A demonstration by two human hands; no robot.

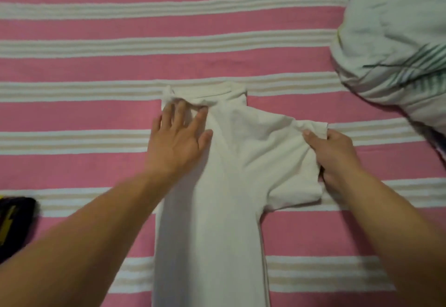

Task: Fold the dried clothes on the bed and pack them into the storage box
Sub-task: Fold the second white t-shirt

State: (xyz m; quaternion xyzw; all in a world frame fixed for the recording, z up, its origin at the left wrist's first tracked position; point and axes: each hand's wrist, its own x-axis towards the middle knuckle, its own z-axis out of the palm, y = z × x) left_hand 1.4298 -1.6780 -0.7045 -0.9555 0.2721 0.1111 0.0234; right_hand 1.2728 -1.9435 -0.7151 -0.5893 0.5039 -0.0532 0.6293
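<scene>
Shirt [217,186], white, lies flat on the striped bedcover [96,70] between and under both hands, its collar just beyond the left hand's fingertips. One shirt, one pillow [395,41] far beyond the right hand, one dark garment [14,222] beside the left forearm. Left hand [178,137] presses down with fingers spread flat; right hand [335,154] pinches the sleeve [296,162].

The light on my bed [72,65] is dim, warm and even, with no glare. Soft shadows lie under my forearms, nearer me than my grip on the white shirt [217,210]. Everything looks slightly soft, and the stripes bow toward the edges, well away from my grip.
</scene>
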